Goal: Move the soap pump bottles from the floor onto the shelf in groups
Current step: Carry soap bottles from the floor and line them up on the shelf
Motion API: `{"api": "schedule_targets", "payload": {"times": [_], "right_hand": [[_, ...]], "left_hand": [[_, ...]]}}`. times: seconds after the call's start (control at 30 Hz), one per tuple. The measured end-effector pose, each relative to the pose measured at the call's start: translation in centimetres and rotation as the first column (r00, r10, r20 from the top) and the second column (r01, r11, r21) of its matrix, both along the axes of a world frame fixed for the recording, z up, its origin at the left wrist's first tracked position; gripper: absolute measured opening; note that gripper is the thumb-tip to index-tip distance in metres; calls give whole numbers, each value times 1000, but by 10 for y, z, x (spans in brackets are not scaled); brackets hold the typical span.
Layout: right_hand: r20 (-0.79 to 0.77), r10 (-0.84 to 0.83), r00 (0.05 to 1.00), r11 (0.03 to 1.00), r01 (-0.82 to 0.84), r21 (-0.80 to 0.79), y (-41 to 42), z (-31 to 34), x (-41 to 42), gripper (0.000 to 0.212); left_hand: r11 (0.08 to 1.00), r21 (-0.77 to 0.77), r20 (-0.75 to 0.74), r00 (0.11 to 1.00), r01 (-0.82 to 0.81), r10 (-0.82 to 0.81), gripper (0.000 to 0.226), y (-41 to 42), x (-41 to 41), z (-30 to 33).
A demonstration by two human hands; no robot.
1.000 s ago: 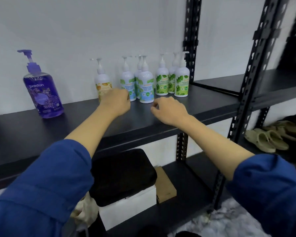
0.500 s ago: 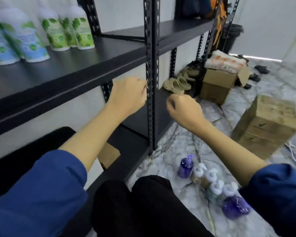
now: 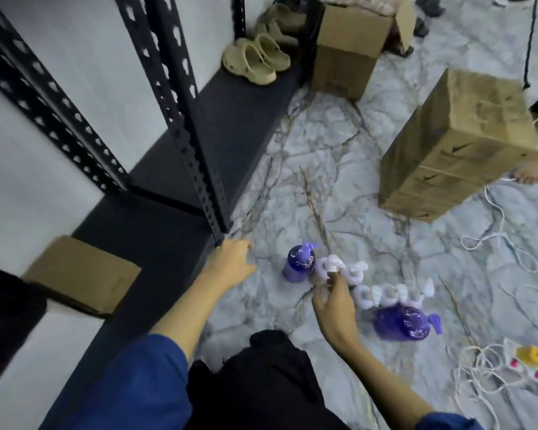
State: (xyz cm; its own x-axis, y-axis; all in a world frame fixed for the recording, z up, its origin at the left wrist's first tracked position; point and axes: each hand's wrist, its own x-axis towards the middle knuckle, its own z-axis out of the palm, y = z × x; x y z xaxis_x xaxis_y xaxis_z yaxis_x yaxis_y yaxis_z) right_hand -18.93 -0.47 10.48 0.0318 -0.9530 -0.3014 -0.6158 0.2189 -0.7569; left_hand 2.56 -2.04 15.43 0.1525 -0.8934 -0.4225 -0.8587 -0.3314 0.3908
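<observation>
On the marble floor stand several soap pump bottles: a purple one (image 3: 298, 265) upright at the left, a row of small white ones (image 3: 382, 294) seen from above, and a larger purple one (image 3: 401, 322) at the right. My right hand (image 3: 334, 302) reaches down over the white bottles, its fingertips at the pump of the nearest white bottle (image 3: 328, 268); a grip is not plain. My left hand (image 3: 232, 265) hovers with relaxed fingers, holding nothing, near the foot of the black shelf post (image 3: 199, 169). The bottom shelf board (image 3: 156, 231) lies at the left.
A flat cardboard piece (image 3: 81, 274) lies on the bottom shelf, and beige clogs (image 3: 255, 57) sit further along it. Two cardboard boxes (image 3: 457, 144) stand on the floor ahead. White cables and a power strip (image 3: 522, 367) lie at the right. A person's bare foot (image 3: 530, 173) shows behind the box.
My view swung from the upper shelf down to the floor. Both hands dropped from the shelf level; the right one now reaches the white bottles on the floor.
</observation>
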Motion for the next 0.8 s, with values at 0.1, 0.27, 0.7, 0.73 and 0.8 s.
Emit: {"api": "schedule_targets", "payload": {"times": [0.1,0.27,0.7,0.73,0.8], "right_hand": [[31,-102,994,995,102,-2,-14,-37,4,57],[94,-236,967,971,232,54,-41,-81,7,63],[-20,-277,961,960,276,-51,-80,-153,6,28],[-4,-277,961,961,276,-27,-81,-157,5,29],[11,-262,965,964,261,51,-82,-168,0,27]], "left_hand": [[992,122,-146,989,-19,37,62,-20,-14,-57],[976,216,-284,957,1,61,91,-51,-41,-125],[981,155,-477,861,-114,175,92,-82,-58,-210],[980,158,-483,856,-118,181,96,-82,-58,-214],[977,172,-505,840,-128,200,104,-81,-57,-221]]}}
